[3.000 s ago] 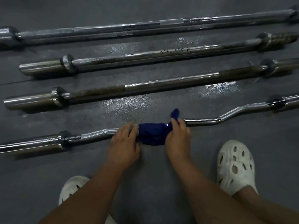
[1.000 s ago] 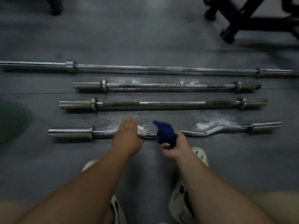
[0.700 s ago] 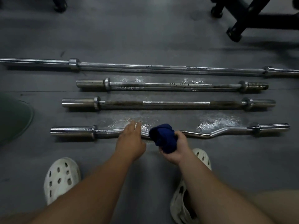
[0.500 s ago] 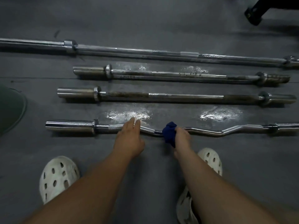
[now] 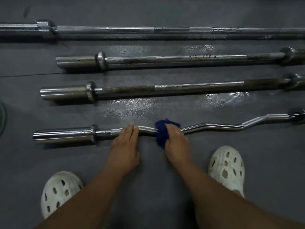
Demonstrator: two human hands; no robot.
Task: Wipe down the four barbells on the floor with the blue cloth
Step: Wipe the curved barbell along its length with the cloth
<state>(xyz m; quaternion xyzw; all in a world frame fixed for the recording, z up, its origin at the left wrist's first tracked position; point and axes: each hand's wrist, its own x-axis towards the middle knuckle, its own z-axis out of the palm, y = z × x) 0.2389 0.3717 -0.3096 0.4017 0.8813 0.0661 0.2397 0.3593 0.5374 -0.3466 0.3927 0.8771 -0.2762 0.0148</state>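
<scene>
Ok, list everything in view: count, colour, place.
long barbell: one, dull silver, farthest row, running off both side edges
short straight barbells: two, silver with brown patches, middle rows
curved barbell: one, bright chrome, nearest row
cloth: one, dark blue, on the curved barbell's shaft
wet patches: several, shiny, floor between the bars
floor: one, dark grey, under everything
green object: one, left edge, mostly cut off
clogs: two, white, on the feet
left hand: one, fingers resting on the curved barbell, left of the cloth
right hand: one, gripping the cloth
</scene>
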